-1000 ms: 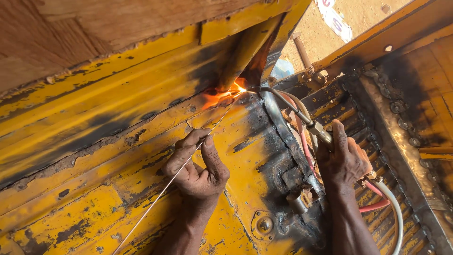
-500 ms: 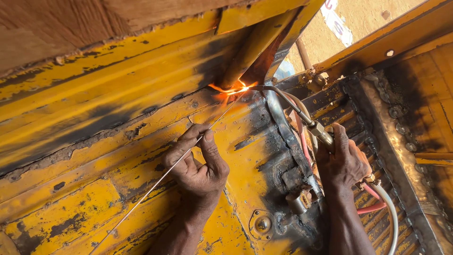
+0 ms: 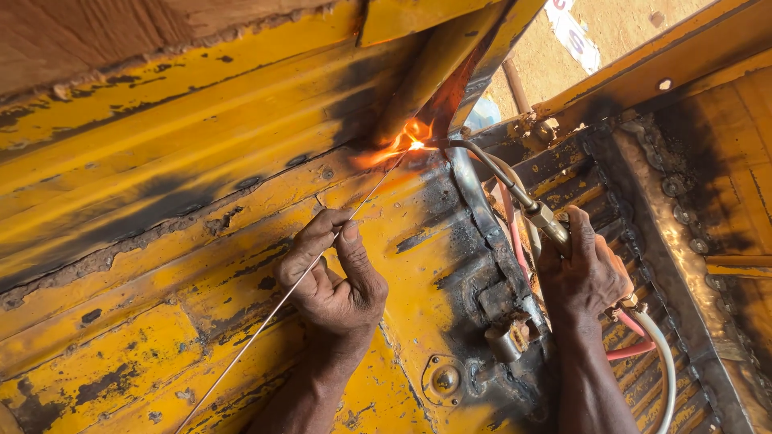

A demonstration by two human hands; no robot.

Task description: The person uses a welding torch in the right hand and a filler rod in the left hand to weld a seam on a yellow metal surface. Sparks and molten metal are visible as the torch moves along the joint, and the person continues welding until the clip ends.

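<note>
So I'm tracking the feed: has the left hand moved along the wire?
Cannot tell: the left hand grips the wire much as before, below the flame; the camera shifts.

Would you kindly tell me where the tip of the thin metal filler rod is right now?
In the head view, the thin metal filler rod, held in the left hand, ends upper centre at the orange flame beside the bent torch nozzle.

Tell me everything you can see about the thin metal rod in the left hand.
The filler rod is a long, thin, bare wire, pale grey and straight. The left hand pinches it between thumb and fingers about midway. It slants from the lower left up to the right, its tip meeting the orange flame of the torch on the yellow metal panel. Its lower end runs out of view.
</note>
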